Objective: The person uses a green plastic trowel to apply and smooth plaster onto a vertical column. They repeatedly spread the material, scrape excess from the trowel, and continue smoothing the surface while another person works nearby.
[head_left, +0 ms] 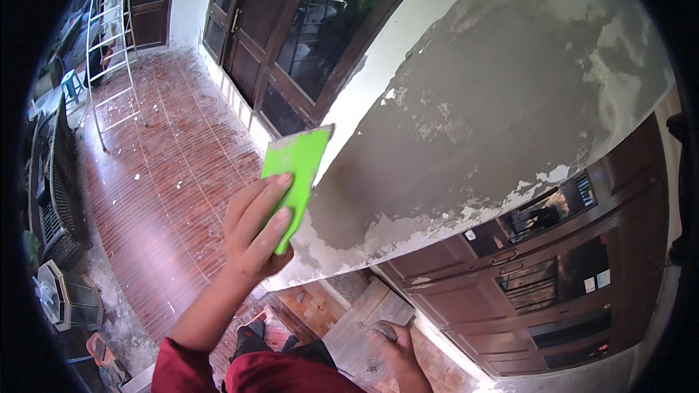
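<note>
A bright green plastic scraper point(297, 164) with a grey-smeared edge is gripped in my left hand point(255, 229). Its wide blade points up and away, in front of the wall's corner, and I cannot tell whether it touches the wall. Damp grey plaster point(466, 116) covers much of the wall to the right, with a ragged border against white paint. Lower down, my right hand point(397, 353) is closed around something grey and lumpy point(383, 331), whose kind I cannot make out. Both forearms rise from the lower edge, the left in a dark red sleeve.
Brown wooden doors with glass stand behind point(291, 36) and at the right point(524, 276). A white metal ladder point(109, 51) leans at the far left, near a small stool point(73, 86). White crumbs dot the red tiled floor point(156, 196). A glass-sided lantern point(73, 295) sits lower left.
</note>
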The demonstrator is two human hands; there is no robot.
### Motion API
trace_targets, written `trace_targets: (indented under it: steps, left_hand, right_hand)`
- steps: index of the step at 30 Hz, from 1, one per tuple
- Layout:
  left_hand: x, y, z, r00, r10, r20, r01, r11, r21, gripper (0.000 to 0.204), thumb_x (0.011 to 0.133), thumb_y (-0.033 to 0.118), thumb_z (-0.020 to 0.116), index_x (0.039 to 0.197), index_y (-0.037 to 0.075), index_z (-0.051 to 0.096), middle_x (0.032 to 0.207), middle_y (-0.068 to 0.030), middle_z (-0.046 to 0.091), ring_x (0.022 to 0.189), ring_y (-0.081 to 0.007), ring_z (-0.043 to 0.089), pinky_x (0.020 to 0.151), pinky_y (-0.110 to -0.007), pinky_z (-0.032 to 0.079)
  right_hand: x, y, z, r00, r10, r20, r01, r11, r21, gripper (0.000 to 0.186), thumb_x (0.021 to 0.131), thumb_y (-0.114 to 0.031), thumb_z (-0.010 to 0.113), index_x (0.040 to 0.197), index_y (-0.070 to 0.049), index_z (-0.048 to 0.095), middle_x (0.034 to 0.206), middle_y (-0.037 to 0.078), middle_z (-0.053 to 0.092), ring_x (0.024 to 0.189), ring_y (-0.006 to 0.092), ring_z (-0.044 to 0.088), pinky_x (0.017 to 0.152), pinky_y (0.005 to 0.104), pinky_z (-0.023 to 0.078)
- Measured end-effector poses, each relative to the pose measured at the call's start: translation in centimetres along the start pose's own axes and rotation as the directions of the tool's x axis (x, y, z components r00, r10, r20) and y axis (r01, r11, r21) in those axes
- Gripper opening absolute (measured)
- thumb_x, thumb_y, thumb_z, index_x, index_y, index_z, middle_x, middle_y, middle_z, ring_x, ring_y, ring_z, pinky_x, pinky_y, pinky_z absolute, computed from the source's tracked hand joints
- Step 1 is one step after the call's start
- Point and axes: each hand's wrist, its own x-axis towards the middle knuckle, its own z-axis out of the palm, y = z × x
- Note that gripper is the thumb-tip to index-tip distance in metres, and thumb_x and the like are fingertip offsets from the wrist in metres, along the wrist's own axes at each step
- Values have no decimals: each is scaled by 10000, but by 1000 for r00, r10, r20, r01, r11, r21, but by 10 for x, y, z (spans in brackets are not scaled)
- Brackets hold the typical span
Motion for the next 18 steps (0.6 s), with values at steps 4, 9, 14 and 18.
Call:
trace_targets:
  steps: [4,9,14,18]
  left_hand:
    - [9,-43,31,974,220,47,-217,974,-67,286,847,110,659,1117,78,569,1160,-195,657,1015,-344,651,828,-432,521]
    - [21,-74,58,937,350,-4,-347,929,-130,288,856,135,664,1134,120,589,1177,-141,665,1116,-306,628,987,-469,465]
    - [38,-83,72,925,373,-73,-379,921,-93,299,851,176,682,1136,146,597,1195,-112,663,1154,-293,610,1039,-477,427]
    - [43,-86,82,931,363,-26,-364,929,-64,286,876,180,649,1161,173,624,1206,-58,665,1159,-257,610,1082,-477,380]
  right_hand:
    - [1,10,2,1000,22,15,-23,999,35,171,890,-198,668,818,-47,629,670,-66,522,571,30,451,514,211,357]
    - [9,20,10,996,-78,-35,81,990,111,123,899,-136,631,802,-74,588,640,-67,496,543,35,439,478,213,343]
    - [12,24,11,994,-11,-112,25,992,127,155,911,-170,614,785,-89,573,607,-55,470,486,39,410,433,217,314]
    - [17,29,13,980,22,-196,9,987,158,151,919,-185,595,812,-80,582,590,-45,455,443,53,399,387,227,296]
